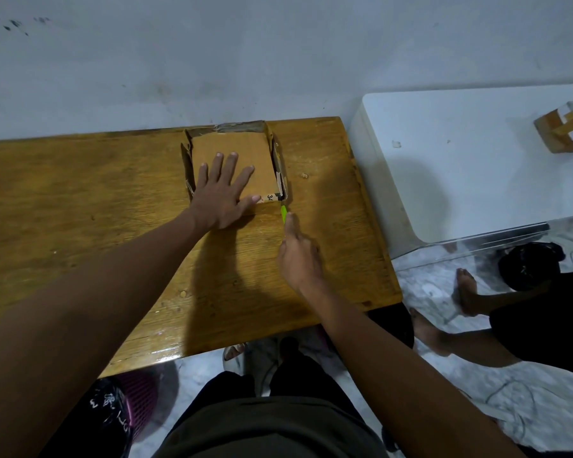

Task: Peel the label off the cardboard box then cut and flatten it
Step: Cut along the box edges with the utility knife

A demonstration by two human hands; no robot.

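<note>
A brown cardboard box [235, 145] lies on the wooden table [80, 200] against the wall, its top panel pressed down and its side flaps standing up around it. My left hand [222, 190] rests flat on the panel with fingers spread. My right hand [298, 252] grips a green-handled cutter [283, 213], whose tip meets the box's near right corner. The blade itself is too small to make out. A black printed mark shows at that corner.
A white cabinet [477, 166] stands right of the table with a small wooden piece [561, 130] on top. Another person's bare feet [467, 292] rest on the marble floor at right. A purple basket [139, 395] sits under the table's near edge.
</note>
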